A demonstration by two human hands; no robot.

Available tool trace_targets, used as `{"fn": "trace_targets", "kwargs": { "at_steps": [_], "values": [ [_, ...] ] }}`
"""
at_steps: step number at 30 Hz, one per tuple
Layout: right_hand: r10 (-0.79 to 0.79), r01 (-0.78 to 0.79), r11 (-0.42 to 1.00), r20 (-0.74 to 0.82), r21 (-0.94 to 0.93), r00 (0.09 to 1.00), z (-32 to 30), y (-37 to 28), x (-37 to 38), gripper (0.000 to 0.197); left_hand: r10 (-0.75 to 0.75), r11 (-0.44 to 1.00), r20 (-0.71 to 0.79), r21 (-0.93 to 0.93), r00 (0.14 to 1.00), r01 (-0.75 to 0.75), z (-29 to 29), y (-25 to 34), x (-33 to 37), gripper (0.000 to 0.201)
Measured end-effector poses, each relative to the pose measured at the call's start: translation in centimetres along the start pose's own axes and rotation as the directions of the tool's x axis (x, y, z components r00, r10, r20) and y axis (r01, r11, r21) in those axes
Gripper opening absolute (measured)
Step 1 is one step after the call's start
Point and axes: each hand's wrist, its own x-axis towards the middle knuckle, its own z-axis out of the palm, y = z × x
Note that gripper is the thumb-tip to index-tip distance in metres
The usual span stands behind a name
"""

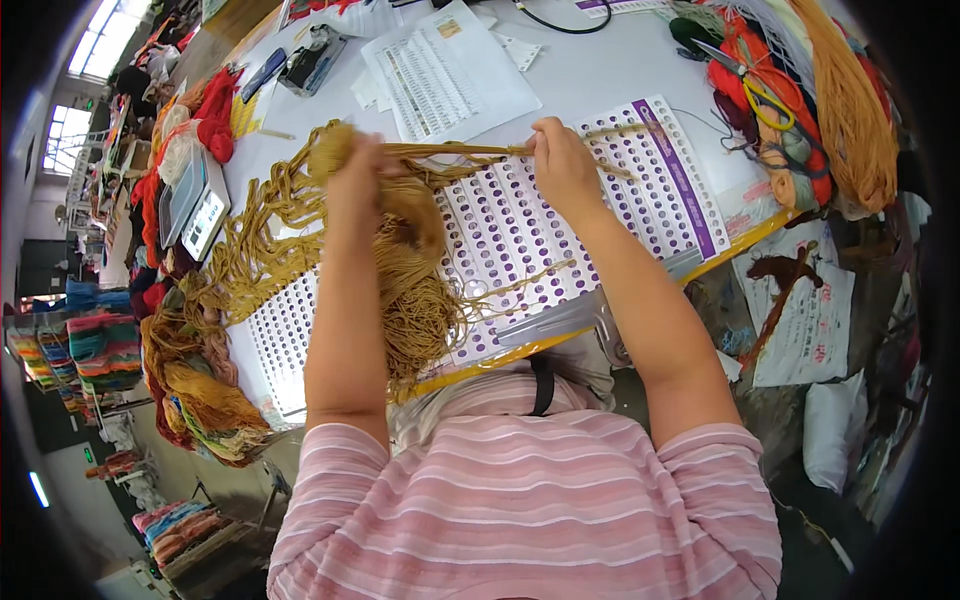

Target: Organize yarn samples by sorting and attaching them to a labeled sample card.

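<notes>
Stretched between my two hands are a few taut strands of golden-brown thread (455,149). My left hand (356,190), smeared by motion, is closed round a gathered skein of the same thread (412,215), whose loose cut ends hang toward the table's near edge. My right hand (566,175) pinches the other end of the strands, with a short tail sticking out to its right. Beneath both lies a white card with rows of purple-ringed holes (520,225) and a purple edge strip. More golden thread (275,215) spreads in loose loops left of my left hand.
Yellow-handled scissors (765,105) rest on a heap of coloured yarn (850,100) at the right. Printed papers (440,80) lie at the back. On the left are a tablet-like device (205,215), a dark phone-like object (263,75) and piled skeins (205,395) along the edge.
</notes>
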Motion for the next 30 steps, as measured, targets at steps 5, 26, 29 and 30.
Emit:
{"fn": "trace_targets", "kwargs": {
  "at_steps": [5, 26, 29, 30],
  "values": [
    [0.048, -0.048, 0.997, 0.006, -0.065, 0.999, 0.4, 0.3, 0.0, 0.021, 0.031, 0.989, -0.114, -0.138, 0.993, -0.047, -6.2, 4.9, 6.9, 0.022],
    [-0.201, 0.231, 0.939, 0.141, -0.253, 0.969, -1.0, -1.8, -0.3, 0.032, -0.354, 0.917, 0.296, 0.298, 0.887, 0.266, 7.9, -3.2, -1.9, 0.022],
    [-0.268, 0.283, 0.925, 0.092, -0.254, 0.959, -0.3, -1.5, -0.1, 0.034, -0.367, 0.82, 0.286, 0.549, 0.885, 0.162, 8.6, -5.6, 0.0, 0.021],
    [-0.294, 0.305, 0.922, 0.08, -0.238, 0.952, -0.1, -1.6, -0.1, 0.034, -0.367, 0.821, 0.283, 0.546, 0.886, 0.166, 8.2, -6.8, 0.8, 0.021]
  ]
}}
